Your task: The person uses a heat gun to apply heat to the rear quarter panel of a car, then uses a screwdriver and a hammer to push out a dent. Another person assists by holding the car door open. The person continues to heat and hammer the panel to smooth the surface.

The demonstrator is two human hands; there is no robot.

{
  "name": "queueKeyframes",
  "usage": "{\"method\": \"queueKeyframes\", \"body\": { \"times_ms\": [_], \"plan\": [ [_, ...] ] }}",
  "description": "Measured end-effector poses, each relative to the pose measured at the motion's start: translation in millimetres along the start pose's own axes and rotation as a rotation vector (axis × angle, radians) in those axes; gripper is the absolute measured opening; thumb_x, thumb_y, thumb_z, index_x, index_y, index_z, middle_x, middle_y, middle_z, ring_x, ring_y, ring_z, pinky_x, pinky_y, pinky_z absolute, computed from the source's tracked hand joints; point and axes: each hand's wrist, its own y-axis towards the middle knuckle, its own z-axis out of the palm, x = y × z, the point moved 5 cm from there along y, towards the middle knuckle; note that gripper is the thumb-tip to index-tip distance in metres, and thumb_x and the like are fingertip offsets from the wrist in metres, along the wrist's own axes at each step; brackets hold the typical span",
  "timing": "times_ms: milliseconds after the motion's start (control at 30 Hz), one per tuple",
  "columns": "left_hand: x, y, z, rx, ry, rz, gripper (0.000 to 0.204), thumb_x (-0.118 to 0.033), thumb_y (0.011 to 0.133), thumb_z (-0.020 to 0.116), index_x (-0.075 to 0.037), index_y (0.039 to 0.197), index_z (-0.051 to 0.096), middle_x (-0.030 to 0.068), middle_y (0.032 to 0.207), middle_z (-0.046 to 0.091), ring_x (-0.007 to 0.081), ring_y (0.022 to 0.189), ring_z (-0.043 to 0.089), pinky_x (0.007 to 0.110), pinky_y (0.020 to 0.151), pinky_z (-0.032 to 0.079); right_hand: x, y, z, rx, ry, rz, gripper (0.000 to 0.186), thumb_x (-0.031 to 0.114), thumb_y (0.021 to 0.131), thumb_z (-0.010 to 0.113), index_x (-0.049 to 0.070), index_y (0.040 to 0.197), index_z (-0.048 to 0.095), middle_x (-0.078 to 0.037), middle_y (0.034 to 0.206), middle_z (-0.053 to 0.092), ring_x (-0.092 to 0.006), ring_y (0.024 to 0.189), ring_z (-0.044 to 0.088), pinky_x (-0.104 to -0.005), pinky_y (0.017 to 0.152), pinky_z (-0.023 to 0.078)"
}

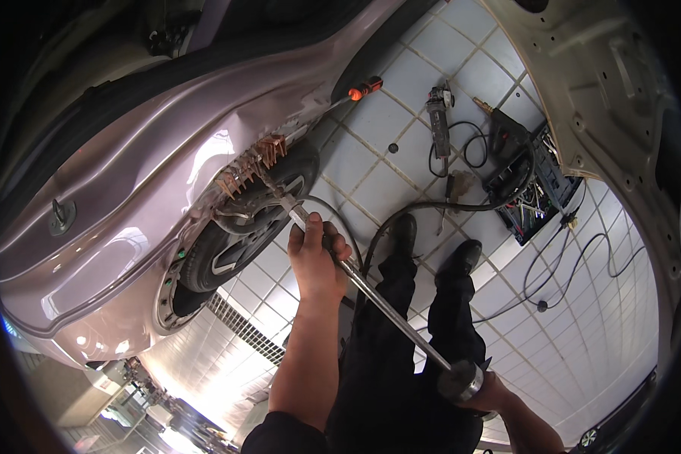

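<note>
My left hand (315,257) is closed round the upper part of a long steel slide-hammer puller (390,309). My right hand (490,393), near the bottom of the picture, grips the puller's round weight (458,382). The puller's far end reaches a row of copper-coloured pull tabs (244,163) fixed along the dented edge of a pink-silver car panel (129,204). A hose (333,210) runs near that end, above a wheel (227,257). An orange-handled screwdriver (365,89) rests at the panel's upper end.
Below me, on the tiled floor (363,159), lie an angle grinder (438,121), a black gun-like tool (505,129), an open toolbox (536,200) and several cables (552,265). An open car door (613,98) curves along the right. My legs and shoes (465,257) stand beneath the puller.
</note>
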Motion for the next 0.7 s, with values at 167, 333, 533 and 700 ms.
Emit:
{"method": "queueKeyframes", "body": {
  "times_ms": [167,333,533,700],
  "plan": [
    [-3,2,6,0.022,0.018,0.020,0.015,-0.020,0.093,0.056,-0.009,0.088,0.047,0.0035,0.070,0.050,0.0126,0.054,0.046,0.026,0.046,0.035,25,3,-7,0.052,0.020,0.115,0.063,0.026,0.066,0.082,0.013,0.120,0.052,-0.004,0.106,0.065,-0.0186,0.097,0.063,-0.0312,0.087,0.049],
    [-7,2,11,0.022,0.023,0.046,0.015,-0.020,0.093,0.057,-0.009,0.089,0.048,0.0037,0.070,0.051,0.0124,0.054,0.046,0.026,0.046,0.035,29,8,-12,0.046,0.069,0.067,0.061,0.021,0.067,0.082,0.011,0.120,0.053,-0.004,0.107,0.064,-0.0176,0.099,0.063,-0.0305,0.087,0.049],
    [-9,3,16,0.043,0.047,0.075,0.017,-0.021,0.092,0.058,-0.008,0.088,0.049,0.0047,0.070,0.054,0.0140,0.055,0.051,0.027,0.047,0.040,34,12,-18,-0.014,0.075,-0.026,0.058,0.016,0.066,0.081,0.010,0.118,0.055,-0.004,0.103,0.066,-0.0170,0.095,0.064,-0.0294,0.084,0.049],
    [-12,10,14,0.067,0.063,0.103,0.022,-0.028,0.095,0.052,-0.007,0.087,0.050,0.0055,0.073,0.056,0.0159,0.062,0.056,0.028,0.053,0.045,38,11,-27,-0.007,0.040,-0.023,0.058,0.019,0.066,0.081,0.011,0.117,0.055,-0.005,0.104,0.066,-0.0173,0.094,0.065,-0.0298,0.085,0.049]
  ]
}}
